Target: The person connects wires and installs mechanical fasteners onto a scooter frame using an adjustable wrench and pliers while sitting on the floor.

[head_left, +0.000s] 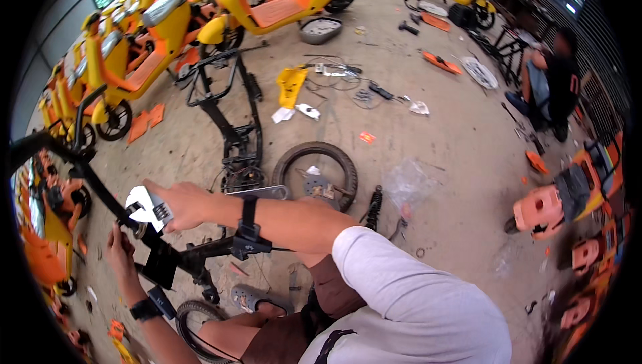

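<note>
My right hand (178,205) grips a silver adjustable wrench (148,205) at the upper-left part of a black scooter frame (100,193). The wrench's jaw end is beside a metal ring (139,229) on the steering tube, though I cannot tell whether it is fitted on. Just below and left, my left hand (120,254) is raised beside that tube with fingers curled; what they hold, if anything, is hidden. A black front fork and wheel (195,314) show below, partly behind my legs.
Bare scooter frame (231,127), loose tyre (314,149) and shock absorber (374,207) lie ahead. Yellow scooters (261,10) line the upper left, orange ones (538,207) the right. A person (558,90) squats at upper right. Cables, yellow panel (291,86) and scattered parts lie on the floor.
</note>
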The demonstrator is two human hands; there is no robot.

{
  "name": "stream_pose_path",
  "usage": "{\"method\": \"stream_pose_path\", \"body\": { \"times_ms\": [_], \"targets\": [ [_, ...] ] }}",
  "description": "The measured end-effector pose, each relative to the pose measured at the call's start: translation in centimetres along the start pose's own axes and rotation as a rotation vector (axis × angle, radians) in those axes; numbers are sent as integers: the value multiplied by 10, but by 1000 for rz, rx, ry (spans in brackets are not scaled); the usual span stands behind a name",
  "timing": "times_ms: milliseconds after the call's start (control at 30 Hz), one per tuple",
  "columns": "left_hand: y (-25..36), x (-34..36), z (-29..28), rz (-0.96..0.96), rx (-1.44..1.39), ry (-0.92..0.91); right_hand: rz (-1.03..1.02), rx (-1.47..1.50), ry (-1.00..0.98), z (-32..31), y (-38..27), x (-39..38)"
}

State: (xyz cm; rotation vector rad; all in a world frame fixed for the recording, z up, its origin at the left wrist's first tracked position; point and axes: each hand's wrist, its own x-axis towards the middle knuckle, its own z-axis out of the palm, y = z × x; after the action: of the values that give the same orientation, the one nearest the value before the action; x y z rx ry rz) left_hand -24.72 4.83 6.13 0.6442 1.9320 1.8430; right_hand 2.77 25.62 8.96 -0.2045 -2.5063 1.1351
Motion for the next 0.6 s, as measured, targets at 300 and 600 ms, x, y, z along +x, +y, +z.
{"method": "stream_pose_path", "body": {
  "times_ms": [300, 600],
  "targets": [
    [9, -7, 23, 82, 134, 70, -39, -126, 58, -19, 2, -27],
    [12, -1, 8, -35, -37, 3, 6, -133, 60, -24, 12, -33]
  ]
}}
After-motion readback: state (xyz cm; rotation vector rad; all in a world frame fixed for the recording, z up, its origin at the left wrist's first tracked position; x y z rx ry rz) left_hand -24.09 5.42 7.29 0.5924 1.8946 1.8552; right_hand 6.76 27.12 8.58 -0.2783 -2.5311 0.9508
